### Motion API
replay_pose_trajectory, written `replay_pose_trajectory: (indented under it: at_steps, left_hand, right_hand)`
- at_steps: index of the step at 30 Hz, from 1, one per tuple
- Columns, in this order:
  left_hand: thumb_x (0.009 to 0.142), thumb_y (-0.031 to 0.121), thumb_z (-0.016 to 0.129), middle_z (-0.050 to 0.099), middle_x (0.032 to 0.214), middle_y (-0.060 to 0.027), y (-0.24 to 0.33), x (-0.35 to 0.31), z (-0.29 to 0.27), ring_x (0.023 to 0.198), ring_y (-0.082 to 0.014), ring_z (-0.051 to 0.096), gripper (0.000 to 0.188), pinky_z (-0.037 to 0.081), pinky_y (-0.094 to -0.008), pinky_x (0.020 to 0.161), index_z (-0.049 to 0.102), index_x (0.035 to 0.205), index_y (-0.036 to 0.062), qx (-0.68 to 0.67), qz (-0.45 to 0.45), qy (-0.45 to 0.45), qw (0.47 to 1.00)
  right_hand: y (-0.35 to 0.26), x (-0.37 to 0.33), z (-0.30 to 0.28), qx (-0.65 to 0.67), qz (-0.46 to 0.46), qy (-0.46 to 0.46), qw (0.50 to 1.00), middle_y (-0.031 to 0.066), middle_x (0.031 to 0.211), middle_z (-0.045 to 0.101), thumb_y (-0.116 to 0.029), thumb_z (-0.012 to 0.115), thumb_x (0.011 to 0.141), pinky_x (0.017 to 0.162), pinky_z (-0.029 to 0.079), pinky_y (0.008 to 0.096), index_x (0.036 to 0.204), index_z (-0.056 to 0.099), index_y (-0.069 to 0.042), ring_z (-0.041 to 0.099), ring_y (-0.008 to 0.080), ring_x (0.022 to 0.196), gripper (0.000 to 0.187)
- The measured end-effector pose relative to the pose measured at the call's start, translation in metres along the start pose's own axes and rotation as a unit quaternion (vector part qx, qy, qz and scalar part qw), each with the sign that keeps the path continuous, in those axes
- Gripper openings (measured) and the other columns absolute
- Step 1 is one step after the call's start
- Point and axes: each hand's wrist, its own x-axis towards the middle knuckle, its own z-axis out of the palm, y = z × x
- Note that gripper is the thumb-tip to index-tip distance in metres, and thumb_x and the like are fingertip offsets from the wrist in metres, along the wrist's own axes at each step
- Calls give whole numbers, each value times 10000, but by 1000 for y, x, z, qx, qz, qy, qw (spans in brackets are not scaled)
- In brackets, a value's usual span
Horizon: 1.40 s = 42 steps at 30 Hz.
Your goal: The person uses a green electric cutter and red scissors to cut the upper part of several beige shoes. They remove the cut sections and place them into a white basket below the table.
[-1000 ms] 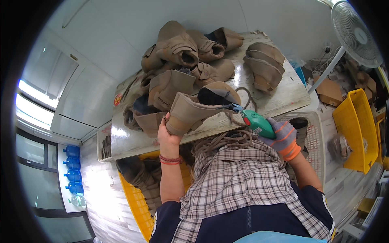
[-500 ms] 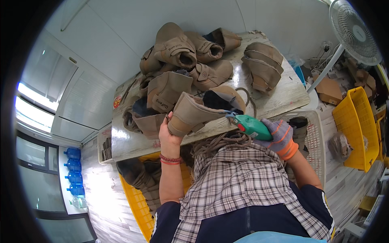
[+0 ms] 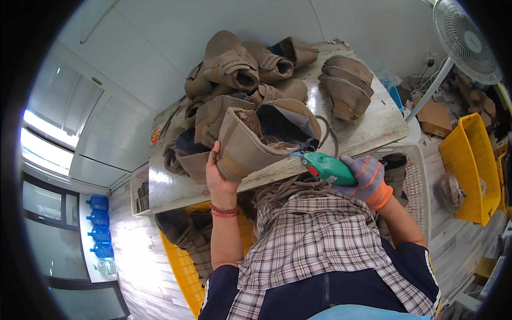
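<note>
My bare left hand [image 3: 220, 178], with red bracelets at its wrist, grips a tan shoe upper [image 3: 237, 144] by its rounded end. The upper is spread so that its brown fleece lining and dark inner cloth show. In a grey and orange glove, my right hand [image 3: 365, 181] is wrapped round green handheld electric scissors [image 3: 328, 168] with a red button. Their tip meets the fleecy edge of the upper on its near right side. Strands of brown trimmings [image 3: 290, 186] lie in my lap, over the checked apron [image 3: 309, 229].
More shoe uppers [image 3: 229, 58] are heaped on the worn table [image 3: 373, 122], with a nested stack [image 3: 346, 88] at its right. Yellow crates [image 3: 474, 170] and a white basket [image 3: 421, 181] stand around. A fan [image 3: 469, 42] is at the far right.
The shoe upper has been turned and opened wider, so more of its lining faces me. The scissors have shifted slightly left along its edge.
</note>
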Motion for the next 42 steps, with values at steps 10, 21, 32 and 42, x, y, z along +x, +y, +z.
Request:
replay_pose_trajectory:
  at_steps: [10, 21, 32, 42]
  left_hand:
    - [944, 240, 493, 510, 1312, -123, -20, 0, 7, 1196, -309, 483, 383, 367, -487, 1027, 491, 1279, 52, 28, 75, 27, 996]
    - [918, 196, 557, 429, 1392, -89, -48, -8, 9, 1291, -283, 387, 496, 286, -491, 1084, 390, 1370, 78, 158, 113, -135, 972]
    - [882, 28, 585, 546, 1262, -88, -62, -3, -7, 1153, -192, 510, 395, 383, -338, 989, 501, 1268, 9, 394, 226, -167, 875]
    - [865, 48, 636, 617, 1135, -38, -70, 1, -1, 1030, -134, 554, 316, 412, -273, 892, 582, 1173, 1, 410, 243, -126, 870]
  right_hand:
    - [-15, 14, 6, 30, 31, 7, 999, 75, 618, 565, -406, 826, 595, 490, 432, 327, 1044, 623, -22, 537, 232, 511, 624]
    - [-29, 32, 14, 235, 232, -57, 942, 157, 825, 666, -352, 812, 649, 634, 518, 330, 1089, 620, -53, 664, 279, 722, 565]
    - [-38, 47, 11, 249, 262, -9, 932, 127, 787, 671, -327, 806, 668, 613, 519, 317, 1076, 620, -56, 670, 235, 675, 524]
    - [-36, 37, 15, 192, 228, 31, 954, 136, 828, 662, -323, 807, 665, 614, 513, 342, 1068, 619, -66, 651, 282, 714, 514]
